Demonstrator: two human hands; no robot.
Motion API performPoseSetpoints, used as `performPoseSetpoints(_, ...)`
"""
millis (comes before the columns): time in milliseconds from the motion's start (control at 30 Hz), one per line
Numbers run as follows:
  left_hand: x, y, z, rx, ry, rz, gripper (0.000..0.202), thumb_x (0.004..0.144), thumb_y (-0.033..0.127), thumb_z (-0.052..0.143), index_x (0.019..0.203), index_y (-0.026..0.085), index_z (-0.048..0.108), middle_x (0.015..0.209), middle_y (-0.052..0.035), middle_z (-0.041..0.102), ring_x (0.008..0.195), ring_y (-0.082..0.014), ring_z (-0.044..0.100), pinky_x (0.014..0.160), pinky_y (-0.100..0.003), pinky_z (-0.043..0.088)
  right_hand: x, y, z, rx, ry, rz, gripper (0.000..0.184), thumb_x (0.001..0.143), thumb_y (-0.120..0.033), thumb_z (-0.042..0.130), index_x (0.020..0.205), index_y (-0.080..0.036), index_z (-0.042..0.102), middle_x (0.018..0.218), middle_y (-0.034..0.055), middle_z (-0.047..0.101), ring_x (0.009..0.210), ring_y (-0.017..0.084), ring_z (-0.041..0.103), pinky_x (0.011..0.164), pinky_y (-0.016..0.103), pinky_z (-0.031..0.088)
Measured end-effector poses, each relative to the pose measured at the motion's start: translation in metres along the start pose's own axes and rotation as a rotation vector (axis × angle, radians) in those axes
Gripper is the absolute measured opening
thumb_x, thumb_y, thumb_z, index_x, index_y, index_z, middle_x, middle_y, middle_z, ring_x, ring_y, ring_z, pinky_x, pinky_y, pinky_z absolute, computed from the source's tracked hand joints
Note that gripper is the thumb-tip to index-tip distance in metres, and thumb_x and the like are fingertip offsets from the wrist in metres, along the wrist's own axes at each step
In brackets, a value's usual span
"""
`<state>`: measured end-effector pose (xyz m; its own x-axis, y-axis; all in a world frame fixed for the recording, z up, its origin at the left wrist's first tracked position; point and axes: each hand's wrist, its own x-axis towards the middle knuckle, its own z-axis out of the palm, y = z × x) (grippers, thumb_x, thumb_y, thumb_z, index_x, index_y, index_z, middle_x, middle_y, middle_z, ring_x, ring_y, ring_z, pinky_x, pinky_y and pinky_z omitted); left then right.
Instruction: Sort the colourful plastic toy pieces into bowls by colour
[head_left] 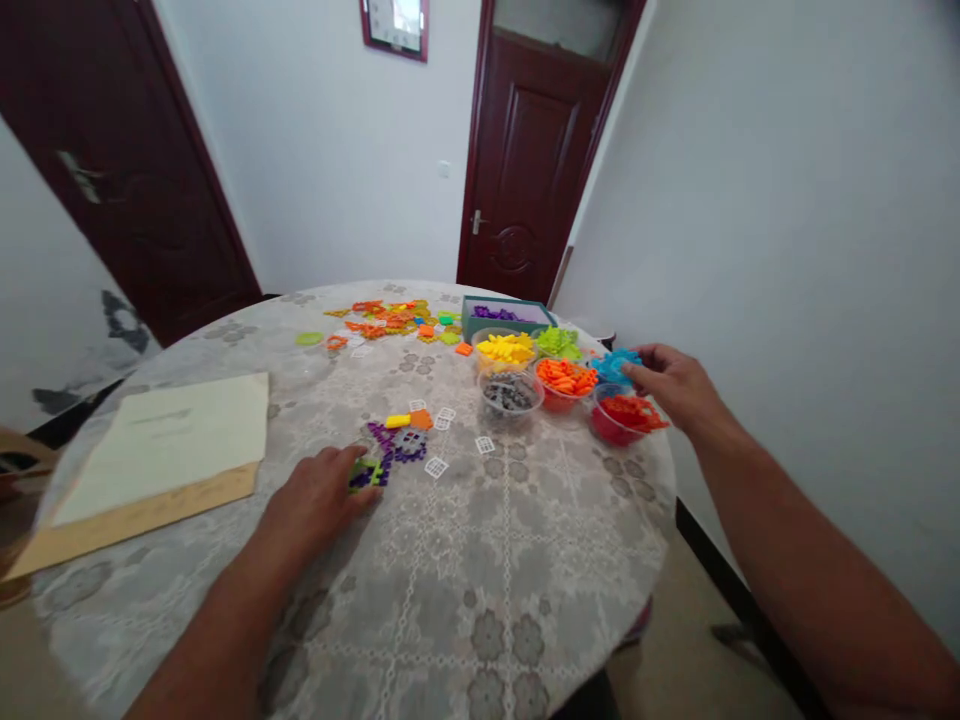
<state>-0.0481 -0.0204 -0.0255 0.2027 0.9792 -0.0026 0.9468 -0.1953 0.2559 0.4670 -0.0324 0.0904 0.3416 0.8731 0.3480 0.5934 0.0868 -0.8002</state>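
My left hand [322, 490] rests on the table with thumb and fingers closed around a small joined shape of green and purple plastic building pieces [384, 462]; its fingers partly cover the green part. A grey ring-like piece [410, 441] edged in purple adjoins this shape. Just beyond lie a yellow piece [397, 422] and an orange piece [421, 419]. At the right, my right hand [667, 378] is at the bowl of blue plastic pieces [616, 366], its thumb and fingers pinched on the blue pieces. Red pieces [628, 412] fill the bowl just in front.
Bowls of yellow [506, 349], light green [558, 342], orange [566, 377] and grey pieces [508, 392] cluster beside a green box [471, 321] with purple pieces. Several white lattice pieces [436, 467] lie mid-table. Loose colourful pieces [390, 320] spread behind; a paper sheet [172, 430] lies left.
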Motion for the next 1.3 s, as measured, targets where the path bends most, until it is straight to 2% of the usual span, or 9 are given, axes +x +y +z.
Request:
performPoseSetpoints(67, 0.002, 0.005, 0.002, 0.045, -0.008, -0.008, 0.062, 0.089, 0.051, 0.052, 0.141, 0.019, 0.060, 0.133, -0.0154, 0.064, 0.121, -0.0359, 0.061, 0.101, -0.045, 0.048, 0.028, 0.023, -0.025, -0.037, 0.122, 0.080, 0.033, 0.077, -0.035, 0.080, 0.102, -0.015, 0.071, 0.074, 0.0006, 0.067, 0.058, 0.011, 0.058, 0.052, 0.022, 0.049)
performPoseSetpoints(167, 0.005, 0.005, 0.006, 0.057, -0.006, 0.012, 0.060, 0.089, 0.045, 0.049, 0.142, 0.018, 0.059, 0.131, -0.0154, 0.064, 0.118, -0.0349, 0.061, 0.099, -0.045, 0.048, 0.057, 0.049, -0.043, -0.087, 0.162, 0.247, 0.024, 0.077, -0.023, 0.078, 0.097, -0.013, 0.069, 0.070, -0.0002, 0.066, 0.053, 0.010, 0.056, 0.050, 0.020, 0.049)
performPoseSetpoints(433, 0.011, -0.003, 0.014, -0.022, 0.020, 0.016, 0.054, 0.086, 0.041, 0.050, 0.133, 0.020, 0.063, 0.119, -0.0133, 0.066, 0.113, -0.0320, 0.064, 0.098, -0.041, 0.048, 0.088, 0.080, -0.027, -0.223, 0.171, 0.367, 0.022, 0.076, -0.019, 0.078, 0.096, -0.013, 0.072, 0.060, 0.0000, 0.066, 0.053, 0.014, 0.062, 0.052, 0.022, 0.052)
performPoseSetpoints(600, 0.012, -0.001, 0.012, -0.064, 0.031, 0.018, 0.046, 0.087, 0.040, 0.050, 0.126, 0.022, 0.067, 0.115, -0.0122, 0.068, 0.107, -0.0298, 0.067, 0.093, -0.038, 0.050, 0.093, 0.079, -0.022, -0.357, 0.181, 0.375, 0.026, 0.069, -0.024, 0.082, 0.092, -0.013, 0.076, 0.060, 0.0062, 0.070, 0.064, 0.022, 0.072, 0.056, 0.024, 0.052)
performPoseSetpoints(767, 0.015, -0.001, 0.014, -0.091, -0.010, -0.020, 0.044, 0.089, 0.042, 0.054, 0.128, 0.024, 0.066, 0.111, -0.0108, 0.070, 0.102, -0.0283, 0.068, 0.090, -0.036, 0.050, 0.088, 0.065, -0.028, -0.480, 0.239, 0.321, 0.026, 0.075, -0.023, 0.070, 0.098, -0.014, 0.080, 0.077, 0.0111, 0.077, 0.085, 0.026, 0.076, 0.072, 0.028, 0.056)
performPoseSetpoints(933, 0.003, 0.012, 0.006, -0.191, 0.032, -0.019, 0.049, 0.083, 0.031, 0.061, 0.132, 0.023, 0.064, 0.115, -0.0122, 0.072, 0.107, -0.0290, 0.067, 0.095, -0.038, 0.049, 0.049, 0.029, -0.009, -0.463, 0.364, 0.060, 0.033, 0.087, -0.029, 0.058, 0.110, -0.017, 0.079, 0.086, 0.0096, 0.078, 0.081, 0.024, 0.073, 0.075, 0.031, 0.054)
performPoseSetpoints(1033, -0.003, 0.014, -0.004, -0.301, 0.024, 0.005, 0.058, 0.081, 0.028, 0.062, 0.139, 0.022, 0.061, 0.117, -0.0128, 0.074, 0.106, -0.0299, 0.068, 0.094, -0.040, 0.049, -0.001, -0.004, 0.026, -0.348, 0.219, -0.159, 0.029, 0.091, -0.034, 0.060, 0.108, -0.021, 0.078, 0.081, 0.0072, 0.075, 0.070, 0.021, 0.067, 0.066, 0.032, 0.049)
performPoseSetpoints(1167, -0.007, 0.006, -0.016, -0.462, 0.043, -0.021, 0.051, 0.084, 0.029, 0.056, 0.134, 0.023, 0.066, 0.114, -0.0090, 0.076, 0.103, -0.0273, 0.068, 0.093, -0.039, 0.050, -0.078, -0.048, 0.085, -0.207, -0.202, -0.379, 0.020, 0.094, -0.036, 0.060, 0.103, -0.025, 0.075, 0.086, 0.0052, 0.073, 0.070, 0.020, 0.064, 0.067, 0.033, 0.049)
performPoseSetpoints(1300, -0.011, 0.010, -0.028, -0.744, 0.044, -0.064, 0.048, 0.081, 0.036, 0.061, 0.125, 0.018, 0.069, 0.100, -0.0076, 0.076, 0.086, -0.0227, 0.070, 0.078, -0.035, 0.053, -0.124, -0.074, 0.138, -0.029, -0.561, -0.368, 0.020, 0.098, -0.034, 0.058, 0.109, -0.024, 0.071, 0.085, 0.0037, 0.072, 0.073, 0.019, 0.065, 0.069, 0.033, 0.051)
